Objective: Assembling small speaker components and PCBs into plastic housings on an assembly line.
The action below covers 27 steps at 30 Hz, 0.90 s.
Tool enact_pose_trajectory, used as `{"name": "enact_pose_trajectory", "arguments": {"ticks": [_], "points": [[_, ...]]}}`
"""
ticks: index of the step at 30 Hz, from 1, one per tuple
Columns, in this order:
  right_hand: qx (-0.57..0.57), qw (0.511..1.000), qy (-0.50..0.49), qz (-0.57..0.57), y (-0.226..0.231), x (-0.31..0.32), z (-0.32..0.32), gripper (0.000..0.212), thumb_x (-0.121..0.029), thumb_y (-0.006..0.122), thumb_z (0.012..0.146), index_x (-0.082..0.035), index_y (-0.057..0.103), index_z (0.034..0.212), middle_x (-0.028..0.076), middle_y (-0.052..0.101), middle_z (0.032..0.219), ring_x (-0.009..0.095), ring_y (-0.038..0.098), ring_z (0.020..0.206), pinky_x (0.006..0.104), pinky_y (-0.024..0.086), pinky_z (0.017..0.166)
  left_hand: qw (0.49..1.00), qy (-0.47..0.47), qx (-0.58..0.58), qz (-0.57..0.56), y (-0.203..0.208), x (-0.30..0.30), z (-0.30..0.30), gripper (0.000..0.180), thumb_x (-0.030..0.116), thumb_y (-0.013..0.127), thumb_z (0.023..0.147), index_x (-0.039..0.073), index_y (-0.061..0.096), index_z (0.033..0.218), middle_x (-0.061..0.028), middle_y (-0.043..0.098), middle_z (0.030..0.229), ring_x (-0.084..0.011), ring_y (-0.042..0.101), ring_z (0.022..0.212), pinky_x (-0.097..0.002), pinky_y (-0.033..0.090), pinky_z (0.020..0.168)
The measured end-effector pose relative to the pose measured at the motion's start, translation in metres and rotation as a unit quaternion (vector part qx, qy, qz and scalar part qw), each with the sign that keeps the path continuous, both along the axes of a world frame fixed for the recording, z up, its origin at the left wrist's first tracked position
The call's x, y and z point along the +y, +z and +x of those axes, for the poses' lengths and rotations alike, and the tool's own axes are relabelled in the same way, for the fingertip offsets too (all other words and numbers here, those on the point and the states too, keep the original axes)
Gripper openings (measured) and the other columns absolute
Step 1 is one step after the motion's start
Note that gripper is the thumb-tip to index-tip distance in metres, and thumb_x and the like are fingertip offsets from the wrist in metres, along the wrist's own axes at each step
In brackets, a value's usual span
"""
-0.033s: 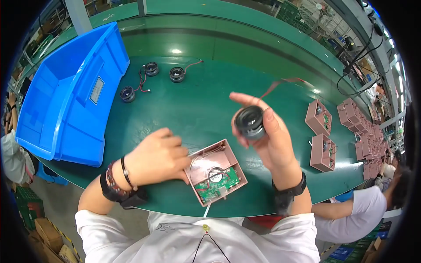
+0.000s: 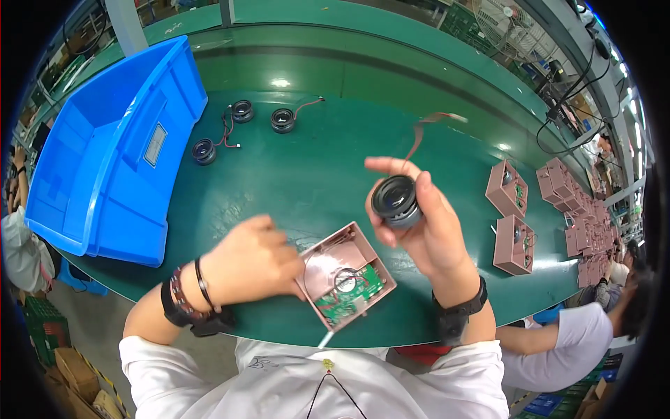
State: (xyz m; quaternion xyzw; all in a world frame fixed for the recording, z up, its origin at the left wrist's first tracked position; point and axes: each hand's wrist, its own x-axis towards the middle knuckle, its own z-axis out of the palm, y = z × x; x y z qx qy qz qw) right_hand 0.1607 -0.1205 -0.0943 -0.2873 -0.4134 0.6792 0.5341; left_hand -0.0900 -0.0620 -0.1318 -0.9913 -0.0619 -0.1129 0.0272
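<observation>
My right hand (image 2: 440, 234) holds a small round black speaker (image 2: 396, 199) between thumb and fingers, its cone facing up. From the speaker a thin red wire (image 2: 417, 136) with a pale plug trails upward above the hand. My left hand (image 2: 255, 262), somewhat blurred, is curled at the left wall of an open pink box (image 2: 380, 295), fingers closed against its edge. Inside the box lie a green circuit board (image 2: 352, 297) and a round hole in the pink panel. A pale strip (image 2: 326, 339) sticks out at the box's near corner.
Three more wired speakers, one of them this speaker (image 2: 283, 120), lie at the far left beside a big blue bin (image 2: 150, 202). Pink boxes (image 2: 513, 244) with boards stand at the right, and several more are stacked behind them. A co-worker's arm (image 2: 520, 339) rests beyond my right elbow.
The speaker in my right hand has moved slightly down and left, and its wire has swung left. The pink box has shifted a little to the right, with my left hand alongside.
</observation>
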Motion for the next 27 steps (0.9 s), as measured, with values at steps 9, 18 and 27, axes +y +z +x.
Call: {"name": "enact_pose_trajectory", "arguments": {"ticks": [9, 18, 27], "points": [[-0.177, 0.984, -0.008, -0.025, 0.004, -0.021, -0.017, 0.057, -0.018, 0.067, 0.089, -0.001, 0.037, 0.135, 0.012, 0.052, 0.107, 0.012, 0.052, 0.079, 0.0239, 0.041, 0.054, 0.986, -0.052, -0.135, -0.076, -0.018, -0.059, -0.002, 0.030, 0.035, 0.071, 0.080, 0.017, 0.052, 0.066, 0.0049, 0.047, 0.058, -0.0132, 0.048, 0.049, -0.0289, 0.035, 0.049], [-0.449, 0.868, -0.135, 0.164, -0.019, -0.044, -0.036, 0.064, 0.002, 0.075, 0.075, -0.003, 0.043, 0.130, 0.011, 0.056, 0.111, 0.015, 0.056, 0.093, 0.0286, 0.047, 0.060, 0.860, 0.070, -0.271, -0.427, -0.021, -0.032, 0.007, 0.034, 0.028, 0.072, 0.082, 0.007, 0.057, 0.103, -0.0061, 0.058, 0.074, -0.0252, 0.056, 0.059, -0.0324, 0.047, 0.058], [-0.592, 0.690, -0.094, 0.407, -0.041, -0.051, -0.047, 0.049, -0.001, 0.079, 0.062, -0.005, 0.061, 0.107, 0.012, 0.060, 0.113, 0.025, 0.062, 0.091, 0.0337, 0.049, 0.072, 0.856, -0.008, -0.280, -0.435, -0.037, -0.021, -0.006, 0.021, 0.020, 0.070, 0.086, 0.003, 0.060, 0.092, -0.0058, 0.061, 0.070, -0.0197, 0.056, 0.056, -0.0291, 0.041, 0.050]]}}
